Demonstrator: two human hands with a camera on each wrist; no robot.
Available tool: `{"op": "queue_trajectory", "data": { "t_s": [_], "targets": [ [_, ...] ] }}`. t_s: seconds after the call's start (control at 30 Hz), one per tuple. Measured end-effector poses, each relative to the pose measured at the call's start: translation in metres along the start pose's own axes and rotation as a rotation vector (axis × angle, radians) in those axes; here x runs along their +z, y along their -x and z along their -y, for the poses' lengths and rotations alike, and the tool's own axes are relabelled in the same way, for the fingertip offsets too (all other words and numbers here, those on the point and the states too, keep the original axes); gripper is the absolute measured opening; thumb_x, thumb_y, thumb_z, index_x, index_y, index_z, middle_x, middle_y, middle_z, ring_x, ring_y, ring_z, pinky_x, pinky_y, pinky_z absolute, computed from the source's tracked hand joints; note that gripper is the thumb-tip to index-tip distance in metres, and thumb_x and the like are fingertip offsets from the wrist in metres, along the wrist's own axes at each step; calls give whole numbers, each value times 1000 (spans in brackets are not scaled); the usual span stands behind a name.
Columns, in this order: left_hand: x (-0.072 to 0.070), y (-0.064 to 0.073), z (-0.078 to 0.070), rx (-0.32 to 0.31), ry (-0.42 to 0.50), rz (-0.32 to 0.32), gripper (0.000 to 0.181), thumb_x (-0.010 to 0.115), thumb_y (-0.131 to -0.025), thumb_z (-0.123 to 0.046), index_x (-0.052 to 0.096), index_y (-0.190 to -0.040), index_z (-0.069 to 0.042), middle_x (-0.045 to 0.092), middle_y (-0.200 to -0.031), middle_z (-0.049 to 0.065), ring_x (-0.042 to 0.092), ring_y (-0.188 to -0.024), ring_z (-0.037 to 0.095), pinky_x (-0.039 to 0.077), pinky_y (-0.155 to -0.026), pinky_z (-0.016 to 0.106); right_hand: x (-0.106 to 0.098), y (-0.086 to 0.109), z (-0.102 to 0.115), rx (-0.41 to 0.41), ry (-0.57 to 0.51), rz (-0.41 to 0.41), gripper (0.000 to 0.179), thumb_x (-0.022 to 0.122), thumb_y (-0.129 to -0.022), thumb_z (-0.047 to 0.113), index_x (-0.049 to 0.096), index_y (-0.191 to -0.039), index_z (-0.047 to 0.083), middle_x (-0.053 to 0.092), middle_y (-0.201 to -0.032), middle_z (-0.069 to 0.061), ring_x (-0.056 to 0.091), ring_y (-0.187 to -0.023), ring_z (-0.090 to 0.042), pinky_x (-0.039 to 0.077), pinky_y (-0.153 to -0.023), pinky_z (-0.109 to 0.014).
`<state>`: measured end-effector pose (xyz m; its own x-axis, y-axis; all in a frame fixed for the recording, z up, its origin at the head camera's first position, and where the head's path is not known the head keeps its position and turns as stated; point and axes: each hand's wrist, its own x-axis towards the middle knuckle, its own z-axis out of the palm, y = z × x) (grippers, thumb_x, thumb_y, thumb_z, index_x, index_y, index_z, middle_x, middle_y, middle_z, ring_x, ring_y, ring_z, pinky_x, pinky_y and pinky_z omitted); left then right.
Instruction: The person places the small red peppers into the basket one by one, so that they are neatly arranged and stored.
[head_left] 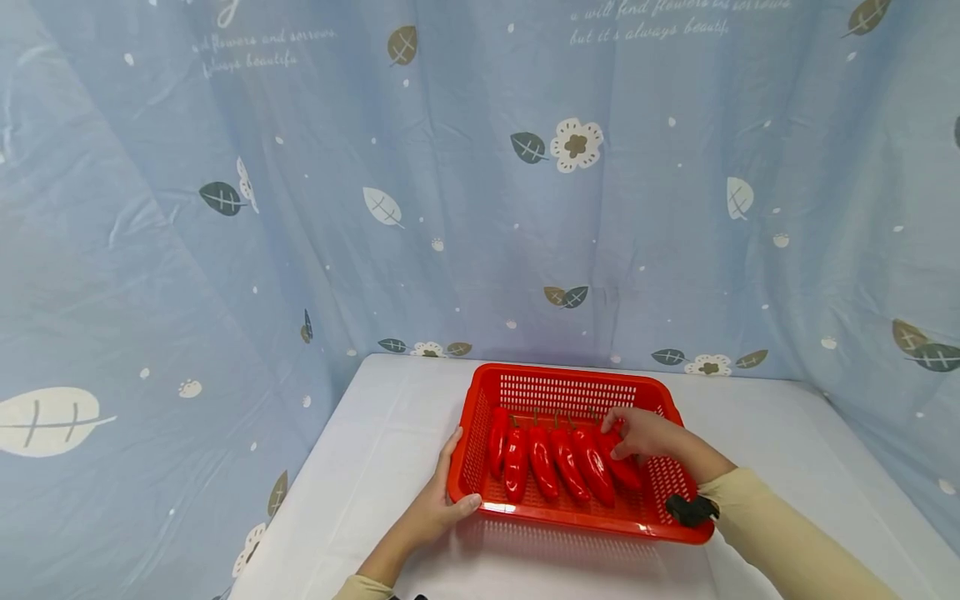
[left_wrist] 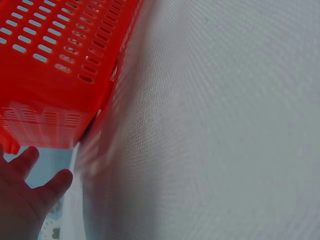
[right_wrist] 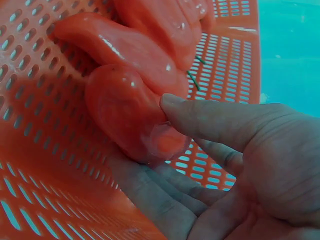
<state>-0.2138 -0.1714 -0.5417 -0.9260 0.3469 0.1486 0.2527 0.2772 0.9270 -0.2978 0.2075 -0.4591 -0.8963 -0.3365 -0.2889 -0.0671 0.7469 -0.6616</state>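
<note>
Several glossy red chili peppers with green stems lie side by side in a red plastic basket [head_left: 566, 521], pierced with slots. My right hand [head_left: 651, 433] reaches inside and grips the rightmost red chili pepper [head_left: 628, 477]. In the right wrist view, the thumb presses one side of this pepper [right_wrist: 120, 105] and the fingers lie under the other, its far end hidden by the hand. Another pepper [right_wrist: 120, 42] lies right beside it. My left hand [head_left: 435, 504] rests against the basket's front left corner, thumb at the rim and fingers extended along the left side.
The basket stands on a white-covered table [head_left: 375, 433]. Behind and to the left hangs a blue curtain [head_left: 465, 208] printed with leaves and flowers. A dark object [head_left: 692, 510] is strapped at the right wrist, over the basket's front right corner.
</note>
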Motion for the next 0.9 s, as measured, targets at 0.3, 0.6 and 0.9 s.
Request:
{"op": "queue_trajectory", "data": {
  "t_s": [0.3,0.6,0.9],
  "targets": [
    [-1,1,-2,-7,3,-12,102,72,-89,-27,3,-164,-30,5,-171,9,25,-151,38,33,-114,60,7,-7,-5,25,17,24,38,80,-79,-3,58,-109,6,53,-81,-8,53,-64,-22,59,-58,-37],
    [1,0,-1,-7,17,-10,102,72,-89,-28,3,-164,-32,4,-171,7,23,-151,37,33,-114,61,10,-9,-5,75,-18,45,40,80,-80,-5,56,-109,5,57,-94,-11,60,-68,-24,62,-61,-42],
    [0,0,-1,4,25,5,102,71,-89,-24,3,-164,-30,2,-171,6,20,-152,36,28,-116,59,10,-6,-2,80,-19,63,36,78,-81,-6,58,-109,4,58,-95,-11,62,-68,-25,62,-60,-42]
  ]
}}
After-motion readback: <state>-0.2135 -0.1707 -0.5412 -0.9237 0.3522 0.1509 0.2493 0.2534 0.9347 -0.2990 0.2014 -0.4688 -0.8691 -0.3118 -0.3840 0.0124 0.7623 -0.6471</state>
